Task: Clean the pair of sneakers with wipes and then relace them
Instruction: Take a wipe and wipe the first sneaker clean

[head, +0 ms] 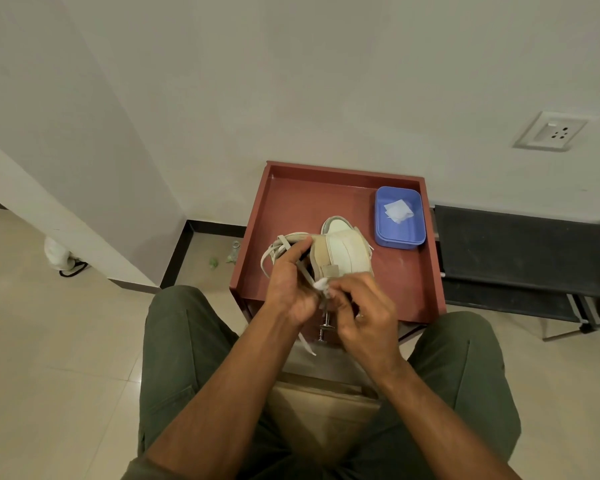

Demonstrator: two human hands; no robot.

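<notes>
Shoe in hand: a cream and tan leather sneaker (340,252) is held up over the red-brown wooden tray (326,195), heel end toward the person.
Left hand: the left hand (290,284) has its fingers curled round the heel side of the shoe and holds it up.
Right hand: the right hand (359,315) pinches a small white wipe (321,284) between thumb and fingertips, right at the back edge of the shoe.
Job now: it looks like rubbing the heel clean.
How to do it well: hold the shoe tight so it does not wobble. Rub with short strokes. Turn the wipe to a clean side when it gets dirty. Keep the loose laces (274,252) out of the way.
Other shoe: a second cream sneaker (336,224) lies on the tray, just behind the first.
Shoe count: two.
Box: one blue plastic box (399,237) sits on the tray's right side.
Wipes in box: some folded white wipes (398,211), maybe two; I cannot tell for sure.
Wipes in hand: one.
</notes>
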